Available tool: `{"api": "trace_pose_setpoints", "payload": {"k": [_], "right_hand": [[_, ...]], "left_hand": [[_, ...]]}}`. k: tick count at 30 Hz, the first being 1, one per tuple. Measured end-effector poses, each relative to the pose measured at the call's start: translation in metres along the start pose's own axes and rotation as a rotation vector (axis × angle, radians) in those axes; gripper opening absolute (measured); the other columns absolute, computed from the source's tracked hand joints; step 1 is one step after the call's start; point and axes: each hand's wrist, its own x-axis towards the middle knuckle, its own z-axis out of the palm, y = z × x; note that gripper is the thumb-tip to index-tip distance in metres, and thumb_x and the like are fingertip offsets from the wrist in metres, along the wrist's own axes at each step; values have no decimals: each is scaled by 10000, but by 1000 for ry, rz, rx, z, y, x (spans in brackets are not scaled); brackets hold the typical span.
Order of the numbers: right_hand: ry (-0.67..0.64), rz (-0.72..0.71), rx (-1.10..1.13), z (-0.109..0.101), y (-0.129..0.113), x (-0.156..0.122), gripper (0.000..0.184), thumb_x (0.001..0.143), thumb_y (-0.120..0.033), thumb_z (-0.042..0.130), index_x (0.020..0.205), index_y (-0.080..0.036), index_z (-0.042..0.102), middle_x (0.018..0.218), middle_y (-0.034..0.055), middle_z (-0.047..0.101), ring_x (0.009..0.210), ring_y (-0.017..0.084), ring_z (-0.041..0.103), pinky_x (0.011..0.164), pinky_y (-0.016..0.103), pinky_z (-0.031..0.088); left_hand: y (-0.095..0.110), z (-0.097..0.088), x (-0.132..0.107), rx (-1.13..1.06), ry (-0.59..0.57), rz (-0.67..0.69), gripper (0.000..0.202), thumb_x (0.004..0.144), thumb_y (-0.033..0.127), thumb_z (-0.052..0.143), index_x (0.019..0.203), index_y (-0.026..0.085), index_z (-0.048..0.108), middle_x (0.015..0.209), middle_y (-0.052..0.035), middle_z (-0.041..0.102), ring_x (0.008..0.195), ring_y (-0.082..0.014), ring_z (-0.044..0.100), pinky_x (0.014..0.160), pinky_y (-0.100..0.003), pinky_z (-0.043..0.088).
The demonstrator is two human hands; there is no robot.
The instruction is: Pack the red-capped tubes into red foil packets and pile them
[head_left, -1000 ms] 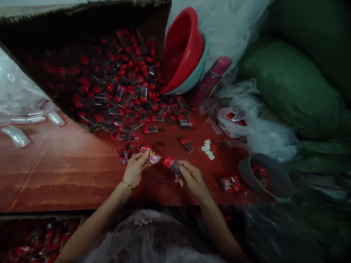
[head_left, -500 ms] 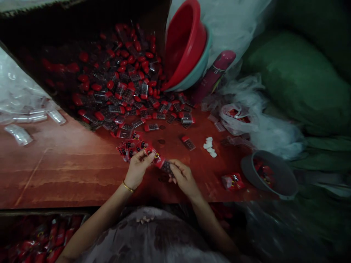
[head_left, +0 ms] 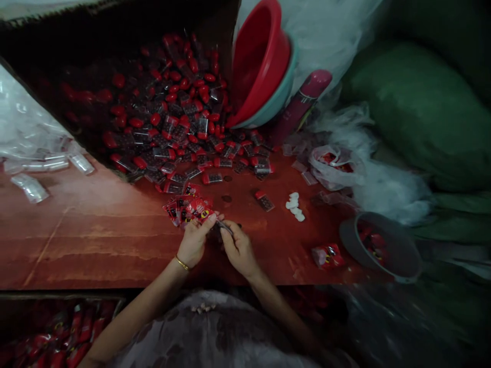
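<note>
My left hand (head_left: 195,240) pinches the mouth of a small red printed packet (head_left: 202,210) at the near end of a short stack of such packets (head_left: 184,207) on the red-brown table (head_left: 95,235). My right hand (head_left: 237,248) is closed on a small red-capped clear vial (head_left: 222,226) and pushes it against that packet; the vial is mostly hidden by both hands. A heap of red-capped vials (head_left: 180,128) spills from a tipped cardboard box (head_left: 115,61) just beyond.
Red and teal basins (head_left: 264,66) lean at the back. A lone vial (head_left: 263,201), white bits (head_left: 294,206), a filled packet (head_left: 326,255) and a grey bowl (head_left: 383,245) lie to the right. Clear bags (head_left: 30,153) are left, green sacks (head_left: 414,112) right.
My right hand carried the red-capped vial leftwards to the packet in my left hand; the vial is now largely out of sight between the hands.
</note>
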Motion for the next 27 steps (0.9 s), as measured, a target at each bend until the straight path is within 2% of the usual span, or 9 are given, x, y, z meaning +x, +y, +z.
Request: {"api": "trace_pose_setpoints", "payload": {"k": [5,9,11,13,15,17,19,23,27], "right_hand": [[149,58,67,13,-4,0,267,910,-307,348,1043,-204,555,772,44,633,766,174,621,646,271,500],[137,-28,-46,11,-9,1,241,884,-279,393,1027,-191,566,927,93,665,842,192,630,739,302,502],[121,-26,-66,9,-9,1,227,874,-288,413,1005,-191,571,876,86,666,789,190,629,711,299,500],[111,41,8,10,-8,0,223,880,-319,409,972,-194,570,726,41,633,639,161,601,601,266,488],[87,144,160,13,-5,0,242,893,-363,390,944,-195,556,579,-23,534,470,117,506,467,224,431],[59,225,298,15,-4,2,262,900,-398,378,937,-194,539,519,-67,442,383,84,406,387,196,360],[41,231,356,15,-4,5,264,894,-419,395,929,-193,528,525,-74,430,380,71,388,377,185,340],[-22,185,371,12,-9,8,262,883,-445,423,874,-201,516,552,-65,470,391,64,399,404,190,362],[38,205,297,13,-11,7,256,892,-430,408,884,-205,531,506,-75,416,376,75,374,378,195,326]], "left_hand": [[0,2,0,19,-70,-37,342,566,357,794,831,158,709,775,-40,725,680,-145,644,683,-258,495],[4,1,1,-9,-97,-60,326,576,404,779,773,154,712,764,-48,719,741,-164,650,695,-259,495],[3,0,1,-20,-87,-38,342,558,411,787,766,150,708,762,-50,717,728,-159,645,684,-253,493],[-2,-3,0,22,-105,-19,359,565,413,783,795,150,702,702,-37,703,620,-134,621,599,-237,483],[-6,-5,-2,118,-142,-13,363,599,438,756,808,149,690,577,-6,655,472,-108,561,467,-218,431],[-8,-8,-3,207,-181,-12,367,613,462,741,788,147,672,479,24,589,382,-94,503,388,-206,367],[-5,-9,-4,204,-187,16,383,613,493,729,770,151,659,463,36,562,370,-86,480,377,-202,356],[3,-9,0,105,-128,103,392,654,542,675,739,159,666,585,3,622,467,-91,510,446,-214,418],[-5,-9,0,176,-129,53,367,639,518,696,730,163,683,460,34,549,389,-81,458,397,-203,367]]}}
